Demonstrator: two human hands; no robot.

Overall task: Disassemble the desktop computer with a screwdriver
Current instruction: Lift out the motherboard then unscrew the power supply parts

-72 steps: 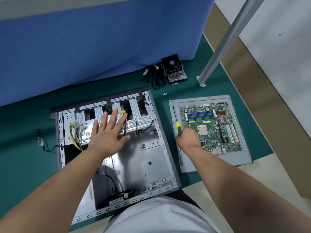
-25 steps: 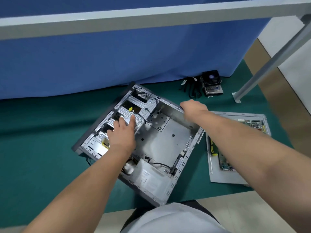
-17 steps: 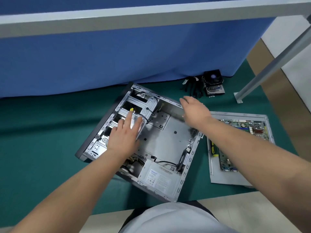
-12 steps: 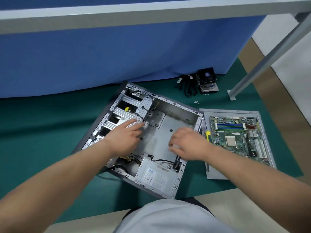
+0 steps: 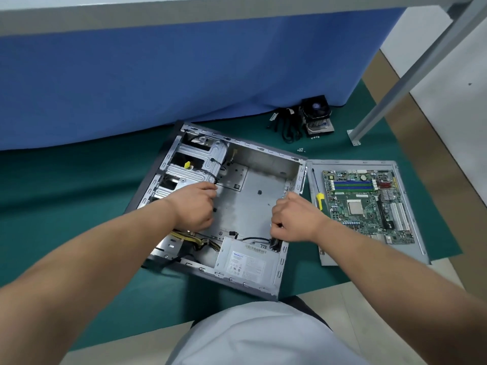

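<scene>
Inside the open case (image 5: pixel 253 196) | left hand (image 5: pixel 195 206) fingers curled, hold unclear | right hand (image 5: pixel 295 219) fingers pinch black connector (image 5: pixel 274 245)

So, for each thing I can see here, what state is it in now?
Computer case: lying flat, open, board removed.
Power supply: still inside the case.
Motherboard: out, lying on the side panel.
Screwdriver: lying on the panel, unheld.
Cooler fan: removed, on the mat.
Left hand: fingers curled at a black cable.
Right hand: gripping a black connector.
</scene>
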